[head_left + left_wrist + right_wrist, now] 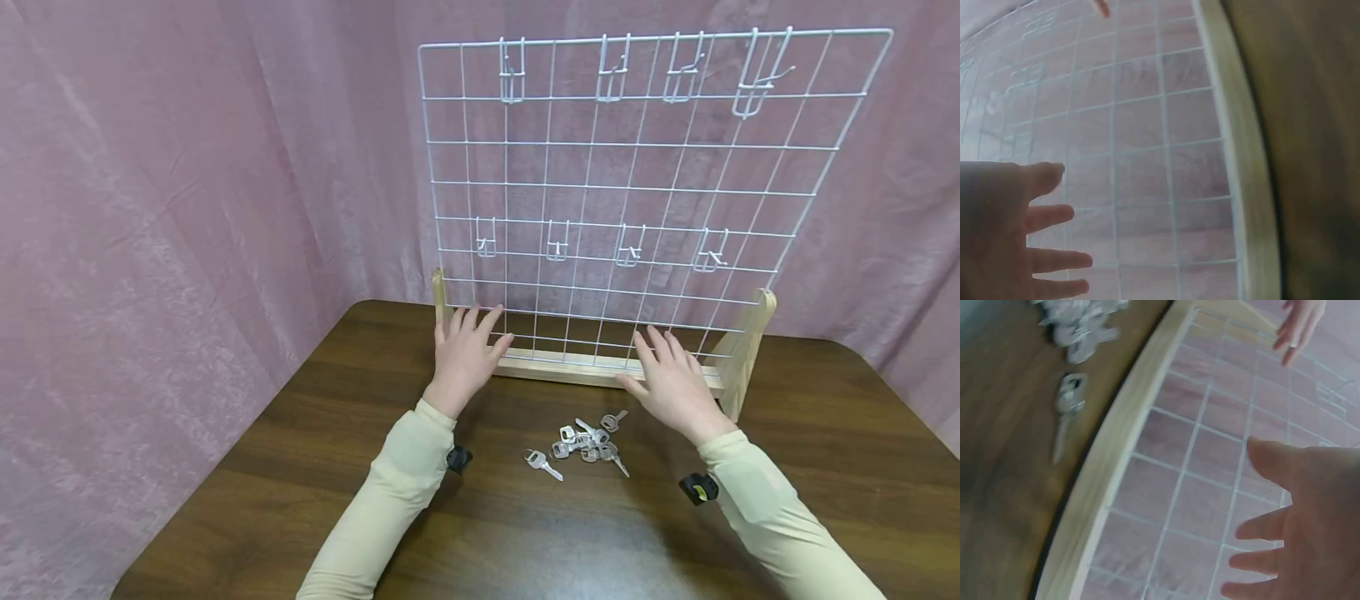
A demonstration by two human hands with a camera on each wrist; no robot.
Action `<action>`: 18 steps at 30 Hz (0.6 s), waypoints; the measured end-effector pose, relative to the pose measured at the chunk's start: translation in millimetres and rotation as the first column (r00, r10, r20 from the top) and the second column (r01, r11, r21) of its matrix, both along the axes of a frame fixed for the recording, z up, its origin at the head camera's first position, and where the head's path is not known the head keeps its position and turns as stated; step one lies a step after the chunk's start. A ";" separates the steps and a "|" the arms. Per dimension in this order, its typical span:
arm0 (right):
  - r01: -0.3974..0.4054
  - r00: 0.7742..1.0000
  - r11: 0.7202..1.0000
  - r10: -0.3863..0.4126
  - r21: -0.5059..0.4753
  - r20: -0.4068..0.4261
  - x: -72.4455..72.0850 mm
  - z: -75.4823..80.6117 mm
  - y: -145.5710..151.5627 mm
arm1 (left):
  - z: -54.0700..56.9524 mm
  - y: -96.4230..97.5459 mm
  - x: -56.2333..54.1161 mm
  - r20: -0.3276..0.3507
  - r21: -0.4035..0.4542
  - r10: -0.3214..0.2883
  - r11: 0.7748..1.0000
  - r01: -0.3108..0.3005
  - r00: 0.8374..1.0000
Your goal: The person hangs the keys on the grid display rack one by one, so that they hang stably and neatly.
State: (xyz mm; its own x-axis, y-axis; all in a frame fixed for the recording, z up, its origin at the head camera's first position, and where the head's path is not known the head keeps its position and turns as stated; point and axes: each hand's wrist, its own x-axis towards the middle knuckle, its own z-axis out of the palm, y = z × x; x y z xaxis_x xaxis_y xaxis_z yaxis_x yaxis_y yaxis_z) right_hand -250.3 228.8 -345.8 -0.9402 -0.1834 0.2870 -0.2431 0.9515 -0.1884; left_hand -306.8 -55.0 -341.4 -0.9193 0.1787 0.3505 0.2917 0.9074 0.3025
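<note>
My left hand (461, 362) is held up with fingers spread in front of the lower left of a white wire grid panel (587, 186). Opposite it, my right hand (675, 387) is likewise spread near the panel's lower right. In both wrist views the palms face the wires with nothing held: left hand (997, 231) and right hand (1322, 519). Between and below the hands lies a loose pile of silver keys (588, 446). One key (542, 462) rests apart to its left, and another key (612, 422) lies just behind the pile.
A pale wooden base (562, 367) carries the panel, with an upright wooden end piece (750, 350) at the right. Several white hooks hang in two rows, including a top-left hook (512, 83) and a lower hook (557, 248). Pink curtains (187, 208) surround the brown table (315, 450).
</note>
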 end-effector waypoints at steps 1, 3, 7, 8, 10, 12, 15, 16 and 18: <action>-0.011 1.000 1.000 0.011 0.004 -0.011 0.1 1.7 -1.5 | 2.6 -0.9 -0.8 -0.017 0.016 0.000 1.000 0.001 1.000; -0.033 0.999 0.999 0.033 0.001 -0.024 -0.3 5.4 -5.4 | 8.6 -2.7 -2.4 -0.058 0.069 0.001 0.998 0.003 0.998; -0.070 0.997 0.997 0.070 -0.021 -0.027 -3.1 12.8 -15.1 | 21.8 -5.6 -7.8 -0.124 0.171 0.018 0.985 0.003 0.992; -0.079 0.997 0.996 0.079 -0.028 -0.021 -4.0 14.8 -18.1 | 24.3 -6.5 -9.6 -0.138 0.201 0.027 0.980 0.001 0.990; -0.095 0.995 0.995 0.095 -0.039 -0.008 -7.0 17.6 -24.5 | 28.7 -9.0 -13.5 -0.158 0.260 0.047 0.966 -0.005 0.986; -0.109 0.994 0.993 0.109 -0.051 0.007 -10.7 19.4 -31.1 | 31.9 -11.3 -17.5 -0.169 0.324 0.067 0.946 -0.009 0.983; -0.125 0.991 0.989 0.128 -0.072 0.030 -16.1 19.2 -40.4 | 34.1 -14.7 -23.9 -0.176 0.400 0.091 0.916 -0.013 0.980; -0.134 0.990 0.988 0.137 -0.079 0.036 -17.4 18.7 -42.9 | 34.4 -15.4 -25.7 -0.171 0.422 0.097 0.906 -0.016 0.981; -0.158 0.985 0.983 0.163 -0.096 0.053 -19.0 17.0 -47.2 | 33.7 -17.5 -28.7 -0.157 0.457 0.110 0.889 -0.026 0.981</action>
State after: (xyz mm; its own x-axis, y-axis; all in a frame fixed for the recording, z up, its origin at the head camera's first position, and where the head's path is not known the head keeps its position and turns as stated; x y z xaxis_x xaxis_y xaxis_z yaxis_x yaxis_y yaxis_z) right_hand -269.3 181.6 -328.8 -0.9167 -0.3092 0.2531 -0.3770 0.8792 -0.2913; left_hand -335.5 -72.6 -307.7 -0.8403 -0.0981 0.5331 0.3199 0.7042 0.6338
